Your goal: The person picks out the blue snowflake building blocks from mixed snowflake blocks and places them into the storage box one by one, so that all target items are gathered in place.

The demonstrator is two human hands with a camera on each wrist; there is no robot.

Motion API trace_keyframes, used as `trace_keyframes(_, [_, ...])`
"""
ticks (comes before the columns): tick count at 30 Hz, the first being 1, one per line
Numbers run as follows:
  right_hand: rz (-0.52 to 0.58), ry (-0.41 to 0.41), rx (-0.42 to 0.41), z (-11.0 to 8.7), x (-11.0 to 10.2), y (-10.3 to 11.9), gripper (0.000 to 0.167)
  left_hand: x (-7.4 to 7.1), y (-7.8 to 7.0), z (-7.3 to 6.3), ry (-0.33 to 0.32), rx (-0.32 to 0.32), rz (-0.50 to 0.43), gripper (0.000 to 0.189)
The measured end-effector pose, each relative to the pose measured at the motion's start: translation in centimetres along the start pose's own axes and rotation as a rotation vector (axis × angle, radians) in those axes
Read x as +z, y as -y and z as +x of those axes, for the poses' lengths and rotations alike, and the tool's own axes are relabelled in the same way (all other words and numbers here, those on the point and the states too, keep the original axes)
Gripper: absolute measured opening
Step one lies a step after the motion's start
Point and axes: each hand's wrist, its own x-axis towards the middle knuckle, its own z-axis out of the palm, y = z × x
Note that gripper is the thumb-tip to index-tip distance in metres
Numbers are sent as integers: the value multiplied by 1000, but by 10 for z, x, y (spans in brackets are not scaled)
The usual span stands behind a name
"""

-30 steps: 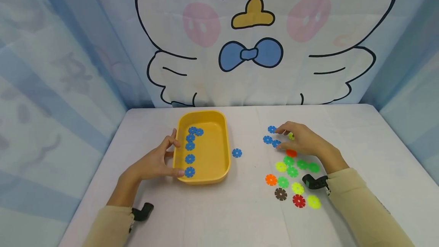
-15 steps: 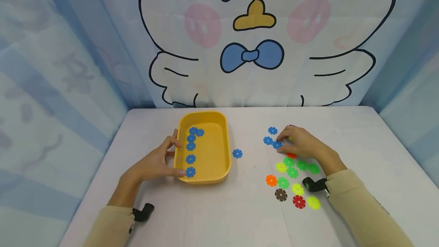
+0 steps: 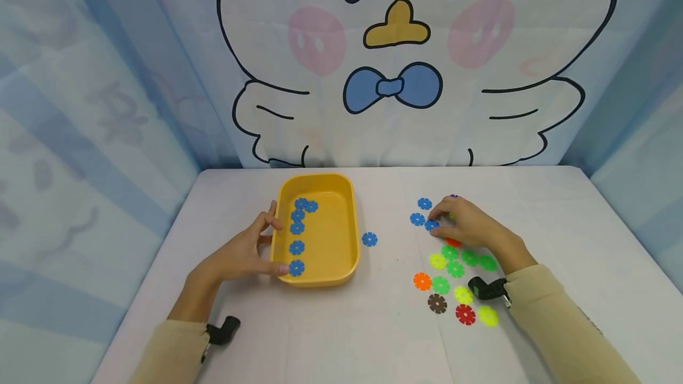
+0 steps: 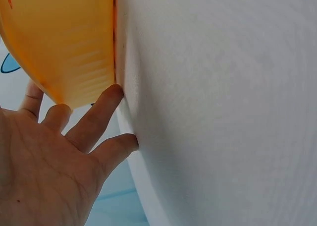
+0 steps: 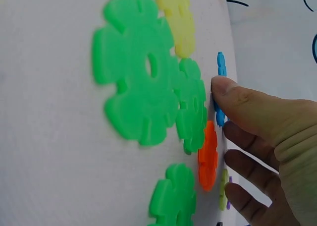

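Note:
A yellow tray stands left of centre, with several blue snowflake discs along its left side. My left hand holds the tray's left side, thumb over the near-left rim. In the left wrist view, fingers of that hand rest against the tray's outer wall. To the right, my right hand pinches a blue snowflake disc at the table surface. The right wrist view shows the thumb in front of this disc, partly hiding it. Two more blue discs lie beside the fingertips.
One blue disc lies between tray and right hand. Below the right hand are several green discs, yellow discs, orange discs, a brown disc and a red disc. A printed curtain hangs behind the table.
The right hand has lowered slightly, and its thumb and fingertips have closed on the blue snowflake disc. The left hand and tray hold their place.

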Motion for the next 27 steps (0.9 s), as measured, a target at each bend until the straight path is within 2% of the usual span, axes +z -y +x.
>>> trace_keyframes(10, [33, 23, 10, 2, -1, 2, 25, 1, -1, -1, -4, -9, 4, 77])
trace_keyframes(24, [9, 111, -18, -4, -4, 5, 36, 0, -2, -1, -8, -13, 17, 77])
trace_keyframes(27, [4, 121, -2, -4, -4, 4, 36, 1, -2, -1, -6, -16, 12, 77])
